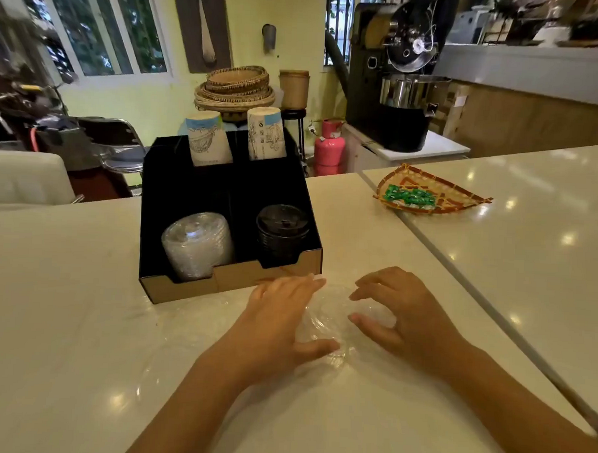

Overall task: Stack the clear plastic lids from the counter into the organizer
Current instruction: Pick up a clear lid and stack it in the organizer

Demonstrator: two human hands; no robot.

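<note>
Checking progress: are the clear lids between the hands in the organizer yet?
Out. The clear lids lie on the counter before the organizer.

Dim indoor light; ceiling-lamp glare dots counter; edges warped, blurred.

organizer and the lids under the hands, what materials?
organizer: looks like board, matte black inside, raw tan cut edges along the front; could be cardboard or thin wood. clear lids: thin glossy transparent plastic, counter shows through, glints on ridges.
</note>
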